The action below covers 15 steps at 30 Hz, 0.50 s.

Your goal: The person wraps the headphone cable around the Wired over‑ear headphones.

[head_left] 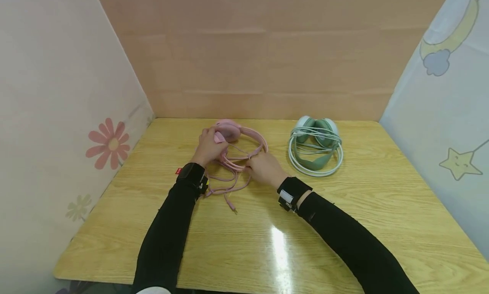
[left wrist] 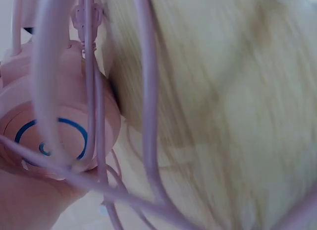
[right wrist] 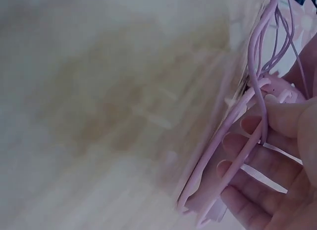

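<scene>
A pair of pink headphones (head_left: 230, 131) lies toward the far left of the table, its headband curving to the right. My left hand (head_left: 209, 147) grips the near ear cup; the left wrist view shows that ear cup (left wrist: 54, 136) with a blue ring on its face. At the headband, my right hand (head_left: 265, 169) holds the band, and the fingers (right wrist: 252, 190) curl behind its thin rails in the right wrist view. A strand of pink cable (right wrist: 257, 86) crosses near the thumb. More cable lies in loose loops below the hands, ending in a plug (head_left: 231, 205).
Green and white headphones (head_left: 318, 163) lie to the right, a pale cable wound around them in several turns. The wooden table (head_left: 237, 251) meets a brown back panel (head_left: 267, 65). Patterned panels stand at the left and right.
</scene>
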Motion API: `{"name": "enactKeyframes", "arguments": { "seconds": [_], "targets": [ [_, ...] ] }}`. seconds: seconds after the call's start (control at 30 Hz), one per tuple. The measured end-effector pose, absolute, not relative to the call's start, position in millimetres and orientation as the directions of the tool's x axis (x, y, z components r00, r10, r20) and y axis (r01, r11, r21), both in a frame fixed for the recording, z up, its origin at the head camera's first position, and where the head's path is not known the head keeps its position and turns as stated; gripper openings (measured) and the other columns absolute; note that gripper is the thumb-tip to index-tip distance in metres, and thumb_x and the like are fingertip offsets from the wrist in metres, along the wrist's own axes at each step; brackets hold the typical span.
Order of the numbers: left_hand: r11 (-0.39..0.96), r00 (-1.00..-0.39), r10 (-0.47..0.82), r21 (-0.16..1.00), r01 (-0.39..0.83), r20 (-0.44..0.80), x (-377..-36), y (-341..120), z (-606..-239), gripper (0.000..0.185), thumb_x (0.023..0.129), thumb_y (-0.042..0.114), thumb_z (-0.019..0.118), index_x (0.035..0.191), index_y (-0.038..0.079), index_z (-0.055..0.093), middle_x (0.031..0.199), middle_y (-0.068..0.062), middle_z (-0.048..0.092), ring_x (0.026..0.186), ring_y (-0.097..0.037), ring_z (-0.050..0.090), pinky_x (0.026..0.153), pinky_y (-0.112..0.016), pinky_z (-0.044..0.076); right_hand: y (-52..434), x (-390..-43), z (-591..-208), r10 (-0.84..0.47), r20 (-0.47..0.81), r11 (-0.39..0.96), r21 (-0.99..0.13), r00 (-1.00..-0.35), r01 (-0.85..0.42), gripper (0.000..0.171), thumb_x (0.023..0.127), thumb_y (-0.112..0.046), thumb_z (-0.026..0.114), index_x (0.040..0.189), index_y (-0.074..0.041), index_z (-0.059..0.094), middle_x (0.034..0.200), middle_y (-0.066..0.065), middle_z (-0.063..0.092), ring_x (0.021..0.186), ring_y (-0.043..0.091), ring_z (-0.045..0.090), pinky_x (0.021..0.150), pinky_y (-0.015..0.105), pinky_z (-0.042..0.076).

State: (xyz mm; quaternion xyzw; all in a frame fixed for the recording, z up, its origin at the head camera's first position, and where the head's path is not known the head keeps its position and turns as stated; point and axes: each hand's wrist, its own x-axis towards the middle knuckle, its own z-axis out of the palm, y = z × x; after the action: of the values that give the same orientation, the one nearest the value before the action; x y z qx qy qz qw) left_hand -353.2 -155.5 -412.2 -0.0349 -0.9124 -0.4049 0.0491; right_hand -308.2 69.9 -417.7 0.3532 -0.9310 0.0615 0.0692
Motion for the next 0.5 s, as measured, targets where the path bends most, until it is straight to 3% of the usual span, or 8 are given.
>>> {"name": "enactKeyframes", "arguments": {
  "seconds": [0.27, 0.5],
  "targets": [
    [0.617, -0.989, 0.004, 0.778, 0.119, 0.148, -356.6, -151.1, -418.3, 0.072, 0.084, 0.023, 0.067, 0.148, 0.01, 0.036, 0.149, -0.019, 0.03, 0.134, -0.034, 0.032, 0.109, -0.052, 0.033, 61.5, -296.0, -422.0, -0.665, 0.211, 0.728, -0.03, -0.717, -0.684, 0.018, 0.099, -0.026, 0.067, 0.092, -0.016, 0.079, 0.081, -0.004, 0.069, 0.073, 0.016, 0.066, 0.067, 0.04, 0.055],
    [0.53, -0.991, 0.044, 0.839, 0.127, 0.123, -353.7, -142.4, -411.3, 0.069, 0.087, 0.013, 0.064, 0.146, 0.003, 0.03, 0.142, -0.02, 0.035, 0.119, -0.031, 0.045, 0.101, -0.041, 0.04, 49.6, -281.7, -420.2, -0.667, 0.219, 0.728, -0.011, -0.712, -0.685, 0.021, 0.098, -0.027, 0.067, 0.08, -0.018, 0.073, 0.071, -0.006, 0.062, 0.064, 0.013, 0.06, 0.054, 0.037, 0.051]
  ]
}}
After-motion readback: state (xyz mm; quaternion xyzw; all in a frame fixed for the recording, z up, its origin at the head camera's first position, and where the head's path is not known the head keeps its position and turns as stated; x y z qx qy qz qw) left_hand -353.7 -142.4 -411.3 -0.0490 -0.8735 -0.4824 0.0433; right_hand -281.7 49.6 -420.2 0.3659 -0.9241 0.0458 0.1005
